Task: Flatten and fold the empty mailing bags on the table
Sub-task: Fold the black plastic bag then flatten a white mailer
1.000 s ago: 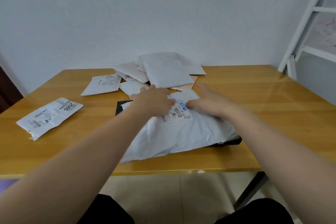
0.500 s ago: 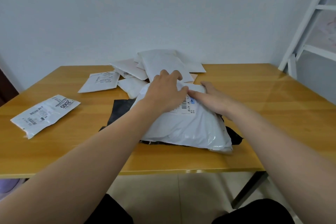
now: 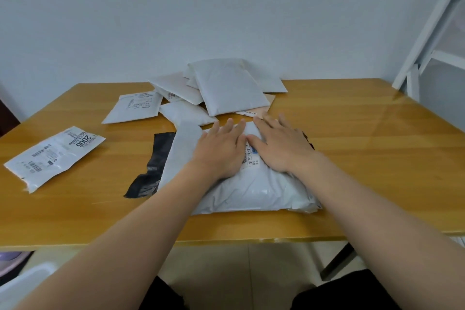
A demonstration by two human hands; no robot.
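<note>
Right now my left hand [image 3: 221, 151] and right hand [image 3: 281, 146] lie flat, side by side, pressing the white bag [image 3: 251, 189] over the black bag [image 3: 153, 166] near the table's [image 3: 377, 158] front edge. Trapped air could puff it back; slick plastic may slide on the black one.

A wooden counter [image 3: 364, 158] is seen carrying mailing bags. A black bag [image 3: 153, 166] lies flat left of the fingers [image 3: 227, 124], under a white bag [image 3: 251, 191]. A labelled bag [image 3: 52, 156] lies farther left; a pile of white bags [image 3: 226, 88] is heaped just beyond the fingers.
</note>
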